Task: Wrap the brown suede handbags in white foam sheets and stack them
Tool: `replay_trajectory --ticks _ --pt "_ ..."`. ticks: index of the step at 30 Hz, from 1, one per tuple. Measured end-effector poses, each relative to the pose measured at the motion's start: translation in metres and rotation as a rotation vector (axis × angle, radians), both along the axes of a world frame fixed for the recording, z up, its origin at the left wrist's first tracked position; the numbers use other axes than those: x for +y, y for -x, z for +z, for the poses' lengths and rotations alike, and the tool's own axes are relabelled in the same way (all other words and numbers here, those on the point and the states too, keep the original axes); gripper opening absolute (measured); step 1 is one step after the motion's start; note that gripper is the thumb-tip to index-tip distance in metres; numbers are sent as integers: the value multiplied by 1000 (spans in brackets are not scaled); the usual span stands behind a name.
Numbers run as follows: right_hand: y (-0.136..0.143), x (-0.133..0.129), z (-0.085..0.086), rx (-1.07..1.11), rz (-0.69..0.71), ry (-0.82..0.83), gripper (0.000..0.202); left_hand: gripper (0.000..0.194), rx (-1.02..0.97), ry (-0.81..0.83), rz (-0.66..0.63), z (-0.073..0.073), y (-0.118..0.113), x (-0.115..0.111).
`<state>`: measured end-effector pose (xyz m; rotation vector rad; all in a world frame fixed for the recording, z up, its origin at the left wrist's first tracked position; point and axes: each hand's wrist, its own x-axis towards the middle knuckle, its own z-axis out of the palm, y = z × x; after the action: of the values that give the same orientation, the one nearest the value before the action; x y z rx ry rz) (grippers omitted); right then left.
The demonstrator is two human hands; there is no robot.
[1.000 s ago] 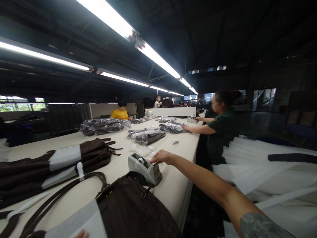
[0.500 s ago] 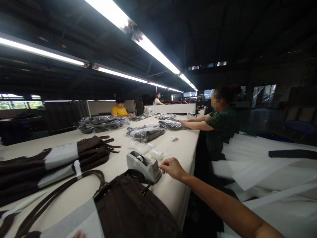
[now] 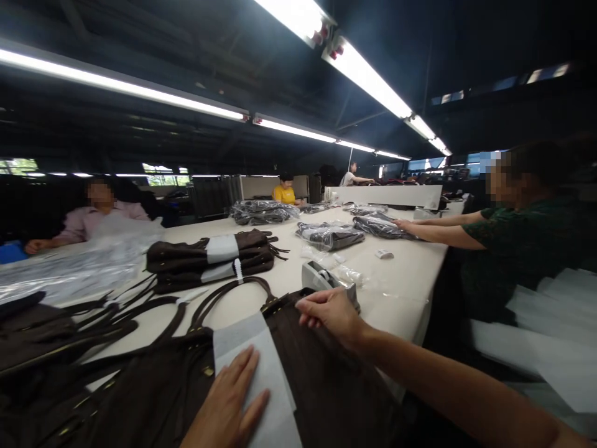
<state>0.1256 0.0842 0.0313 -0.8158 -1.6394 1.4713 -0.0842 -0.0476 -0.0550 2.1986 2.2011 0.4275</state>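
Note:
My left hand [image 3: 231, 401] lies with fingers spread on a strip of white paper [image 3: 254, 348]. The strip is wrapped across a dark brown bag [image 3: 321, 367] with looped handles. Above the right part of this bag is my right hand [image 3: 329, 314], thumb and fingertips pinched together. Whatever may be between those fingertips is too small to make out. Just behind that hand stands a grey tape dispenser [image 3: 321, 277], partly hidden by it. More brown bag material [image 3: 153, 379] with brass-coloured fittings lies left of my left hand.
Paper-banded brown bags [image 3: 252, 249] lie stacked farther back. Plastic-wrapped bags [image 3: 331, 235] rest across the table [image 3: 396, 280]. A co-worker [image 3: 527, 218] at the right touches one. Another person [image 3: 102, 211] sits left behind clear plastic sheeting [image 3: 84, 267]. White sheets [image 3: 555, 342] are piled at the right.
My right hand has left the dispenser's front end and come over the brown bag, still pinched. My left hand now shows fully on the paper strip. The view has turned left.

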Motion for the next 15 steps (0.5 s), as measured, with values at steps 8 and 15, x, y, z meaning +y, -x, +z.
replay_trajectory --ticks 8,15 --pt "109 -26 -32 -65 -6 420 16 65 -133 100 17 14 -11 -8" --pt "119 -17 -43 -187 -64 440 19 66 -136 150 33 21 -15 -7"
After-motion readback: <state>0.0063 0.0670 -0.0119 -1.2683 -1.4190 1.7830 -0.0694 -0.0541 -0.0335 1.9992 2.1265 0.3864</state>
